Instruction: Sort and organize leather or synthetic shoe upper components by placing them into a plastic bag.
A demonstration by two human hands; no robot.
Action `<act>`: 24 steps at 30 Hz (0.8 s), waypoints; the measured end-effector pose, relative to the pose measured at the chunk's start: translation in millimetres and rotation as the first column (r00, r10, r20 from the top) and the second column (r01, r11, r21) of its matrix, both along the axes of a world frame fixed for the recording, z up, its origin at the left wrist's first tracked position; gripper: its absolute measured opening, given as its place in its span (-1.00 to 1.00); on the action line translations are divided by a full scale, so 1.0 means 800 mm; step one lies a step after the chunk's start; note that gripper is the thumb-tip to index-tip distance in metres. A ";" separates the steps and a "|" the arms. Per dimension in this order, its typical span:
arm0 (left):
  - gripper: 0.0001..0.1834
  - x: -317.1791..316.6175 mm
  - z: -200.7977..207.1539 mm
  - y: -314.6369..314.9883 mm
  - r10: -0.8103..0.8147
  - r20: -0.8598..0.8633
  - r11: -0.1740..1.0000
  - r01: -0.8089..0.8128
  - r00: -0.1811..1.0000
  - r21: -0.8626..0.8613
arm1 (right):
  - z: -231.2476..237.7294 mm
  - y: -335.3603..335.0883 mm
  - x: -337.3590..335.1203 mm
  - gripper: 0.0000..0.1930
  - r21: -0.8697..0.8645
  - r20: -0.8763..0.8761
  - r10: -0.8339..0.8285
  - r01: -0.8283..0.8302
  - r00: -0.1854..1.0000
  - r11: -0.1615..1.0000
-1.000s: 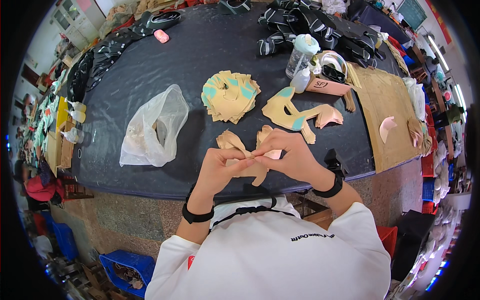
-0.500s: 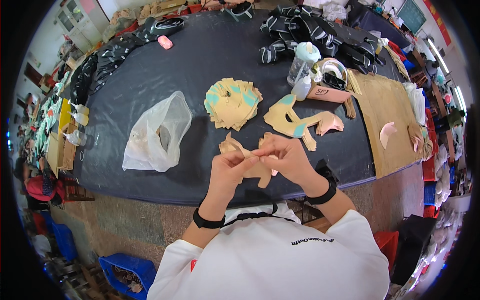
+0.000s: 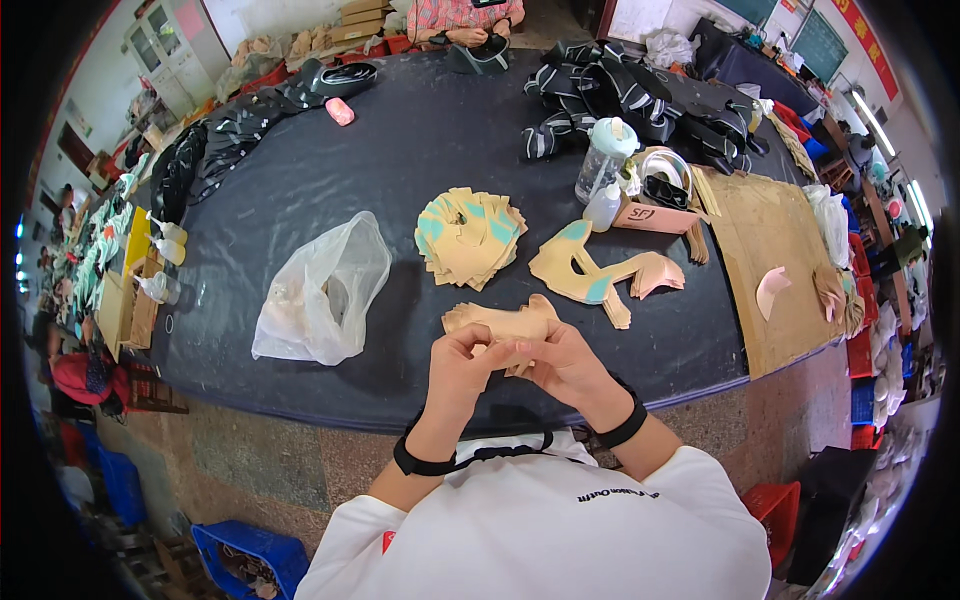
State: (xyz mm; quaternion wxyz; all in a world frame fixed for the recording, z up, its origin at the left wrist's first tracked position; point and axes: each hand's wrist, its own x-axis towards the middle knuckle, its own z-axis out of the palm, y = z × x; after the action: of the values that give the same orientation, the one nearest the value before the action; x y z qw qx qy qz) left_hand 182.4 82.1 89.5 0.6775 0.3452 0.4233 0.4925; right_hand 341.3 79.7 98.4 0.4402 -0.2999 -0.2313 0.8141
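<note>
My left hand (image 3: 458, 372) and my right hand (image 3: 567, 364) meet at the near edge of the table, thumbs and fingertips pinched together. Between them is a tan cut-out piece (image 3: 515, 322) of thin sheet material, its wide part showing just beyond my fingers. My fingers cover its near portion, and more tan layers show beneath it. A fanned round pile of tan and mint-green cut pieces (image 3: 470, 238) lies farther away. To its right rest larger curved tan pieces (image 3: 568, 268) with mint patches and a pinkish end.
A translucent plastic bag (image 3: 322, 300) sits on the left of the dark table. At right are a clear bottle (image 3: 606, 158), a small white squeeze bottle (image 3: 602, 207), a pink box (image 3: 655, 216) and a brown board (image 3: 775, 240). Dark strappy pieces (image 3: 610, 85) heap up behind; a person's hands (image 3: 467, 37) work opposite.
The view has tilted up, bringing the person opposite into sight. My hands have shifted their pinch on the tan piece, and its wide part now lies more stretched out beyond my fingers.
</note>
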 end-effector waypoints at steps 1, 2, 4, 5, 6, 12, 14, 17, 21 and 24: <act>-0.86 -0.001 -0.001 0.001 -0.018 -0.086 0.999 0.020 0.996 0.029 | 0.002 0.000 0.000 -0.69 0.040 0.041 -0.031 0.029 0.999 0.999; -0.86 -0.002 0.000 0.001 -0.018 -0.087 0.999 0.020 0.996 0.028 | 0.003 0.001 -0.001 -0.72 0.082 0.082 -0.064 0.057 0.995 0.995; -0.87 -0.003 0.006 -0.001 -0.026 -0.069 1.000 0.026 0.997 -0.004 | 0.000 0.004 0.007 -0.72 0.094 0.174 -0.039 0.023 0.984 0.995; -0.87 -0.004 0.006 -0.002 -0.026 -0.070 1.000 0.026 0.997 -0.005 | -0.001 0.005 0.011 -0.72 0.103 0.266 -0.014 -0.013 0.964 0.995; -0.89 -0.006 0.006 -0.003 -0.040 -0.071 0.999 0.042 0.997 0.027 | -0.002 0.007 0.015 -0.72 0.102 0.266 -0.015 -0.013 0.964 0.995; -0.90 -0.011 0.014 -0.007 -0.196 0.158 0.980 0.198 0.968 0.008 | -0.007 0.001 0.018 -0.72 0.152 0.264 0.123 -0.167 0.957 0.974; -0.90 -0.011 0.016 -0.008 -0.229 0.326 0.966 0.254 0.917 -0.038 | 0.008 -0.015 -0.006 -0.69 0.065 -0.130 -0.048 0.057 0.990 0.996; -0.91 -0.012 0.005 -0.009 -0.260 0.338 0.949 0.304 0.904 -0.082 | -0.009 -0.022 -0.004 -0.68 0.078 -0.019 -0.055 0.056 0.998 0.995; -0.89 -0.011 -0.015 -0.015 -0.227 -0.034 0.974 0.227 0.973 0.010 | -0.045 -0.028 0.009 -0.68 0.202 0.347 -0.008 -0.067 0.938 0.977; -0.88 -0.011 -0.017 -0.018 -0.256 -0.094 0.963 0.263 0.962 0.067 | -0.035 -0.036 0.006 -0.68 0.176 0.529 0.049 -0.166 0.847 0.970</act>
State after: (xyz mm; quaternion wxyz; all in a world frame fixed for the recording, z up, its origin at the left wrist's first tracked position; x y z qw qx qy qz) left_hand 173.9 67.8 76.1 0.7036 0.4446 0.3830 0.4007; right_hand 346.2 50.9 70.3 0.3442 -0.4463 -0.4448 0.6960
